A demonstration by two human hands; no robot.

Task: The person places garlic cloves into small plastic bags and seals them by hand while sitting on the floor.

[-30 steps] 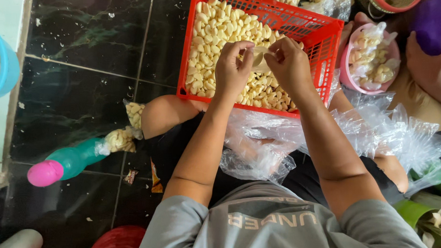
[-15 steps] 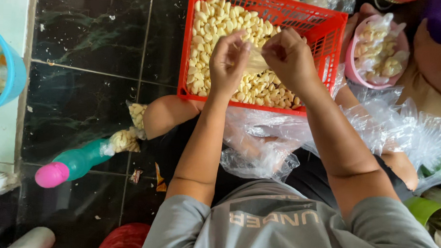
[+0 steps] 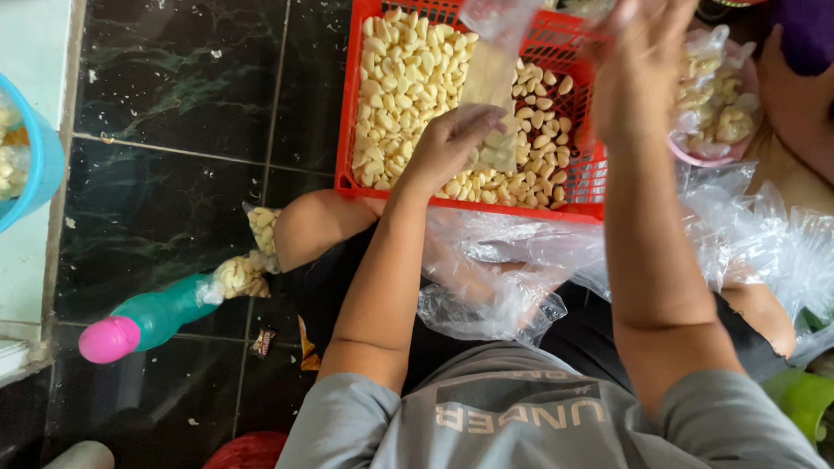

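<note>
Red basket (image 3: 569, 190) of peeled garlic cloves (image 3: 405, 84) sat against the knees, dark tiled floor (image 3: 179, 112) open to its left. Left hand (image 3: 449, 147) hovered over the cloves, fingers curled around the lower end of a small clear bag (image 3: 494, 69). Right hand (image 3: 645, 66), blurred, was raised at the bag's top; finger state: cannot tell.

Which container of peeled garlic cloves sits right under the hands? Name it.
The red slatted crate in front of the person: the left hand hovers over its cloves. The blue tub sits far left, the pink bowl right.
</note>
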